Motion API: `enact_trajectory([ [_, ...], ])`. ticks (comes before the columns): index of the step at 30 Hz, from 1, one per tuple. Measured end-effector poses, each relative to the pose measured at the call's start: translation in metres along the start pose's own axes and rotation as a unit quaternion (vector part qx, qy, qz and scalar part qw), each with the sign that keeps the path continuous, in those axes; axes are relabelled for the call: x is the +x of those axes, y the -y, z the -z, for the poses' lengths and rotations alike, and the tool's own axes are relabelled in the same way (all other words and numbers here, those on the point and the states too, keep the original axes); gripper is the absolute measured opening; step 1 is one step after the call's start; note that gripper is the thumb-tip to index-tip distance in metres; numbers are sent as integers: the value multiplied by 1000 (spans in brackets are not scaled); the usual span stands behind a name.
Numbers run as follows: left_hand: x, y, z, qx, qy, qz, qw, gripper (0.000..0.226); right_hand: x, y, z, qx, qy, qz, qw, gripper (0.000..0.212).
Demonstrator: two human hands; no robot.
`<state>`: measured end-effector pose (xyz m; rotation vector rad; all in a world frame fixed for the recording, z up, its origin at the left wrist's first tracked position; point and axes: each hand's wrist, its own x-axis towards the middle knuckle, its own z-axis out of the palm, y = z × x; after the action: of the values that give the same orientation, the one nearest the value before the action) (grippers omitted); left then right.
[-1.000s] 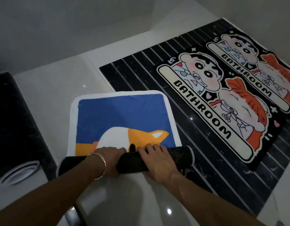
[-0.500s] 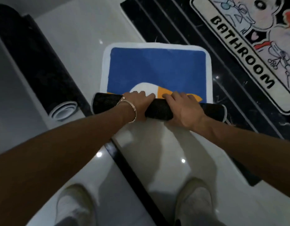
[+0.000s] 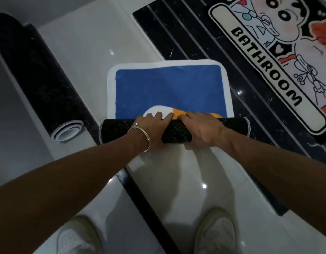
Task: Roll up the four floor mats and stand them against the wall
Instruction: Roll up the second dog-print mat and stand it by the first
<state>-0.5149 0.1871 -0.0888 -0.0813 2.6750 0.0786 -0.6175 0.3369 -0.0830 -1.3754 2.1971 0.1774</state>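
At the far left, a rolled mat (image 3: 39, 77) lies on its side on the pale floor (image 3: 186, 180), its white spiral end facing the camera, placed as it was half a second ago. To its right lies the blue mat (image 3: 167, 88) with the white border, partly rolled from its near edge; the black dotted roll (image 3: 114, 130) sits across the orange-and-white picture, and less of that picture shows than a second ago. The left hand (image 3: 151, 129), a bracelet (image 3: 140, 134) on its wrist, presses down on the roll with its grip curled over the top; the right hand (image 3: 202, 128) is just beside it, clamped on the roll the same way. Farther right, a cartoon mat (image 3: 279, 57) reading "BATHROOM" lies flat on a black striped mat (image 3: 186, 33). Two pale shoes (image 3: 216, 233) stand at the bottom, as in the previous frame.
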Motion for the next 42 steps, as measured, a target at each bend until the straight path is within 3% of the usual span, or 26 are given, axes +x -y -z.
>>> enact_trajectory([
  [4, 1, -2, 0, 21, -15, -15, 1000, 71, 9, -6, 8, 105, 104, -16, 989, 85],
  [6, 4, -1, 2, -1, 13, -19, 1000, 68, 8, -6, 7, 119, 114, -26, 986, 88],
  [11, 11, 5, 17, -60, 55, -32, 996, 70, -11, 10, -15, -69, -91, -23, 993, 89],
  [13, 14, 8, 19, -87, 65, -36, 993, 67, -12, 15, -22, -95, -118, -34, 988, 88],
  [16, 12, 6, 10, -86, 57, -29, 994, 69, -8, 14, -14, -72, -57, -35, 995, 77],
  [19, 15, 6, 4, -59, 44, -18, 997, 83, 2, 8, 5, -16, -9, -20, 1000, 80],
  [27, 19, -4, 10, -113, 135, -64, 982, 97, -4, -6, 5, 121, 145, -1, 982, 91],
  [34, 16, -6, 15, -129, 161, -59, 977, 71, -8, -1, 5, 71, 133, 49, 987, 72],
  [40, 15, -13, 22, -106, 158, -50, 980, 81, -8, -3, 9, 40, 97, 64, 992, 80],
  [42, 11, -17, 16, -85, 125, -56, 987, 77, -10, -2, 6, 24, 79, 53, 995, 83],
])
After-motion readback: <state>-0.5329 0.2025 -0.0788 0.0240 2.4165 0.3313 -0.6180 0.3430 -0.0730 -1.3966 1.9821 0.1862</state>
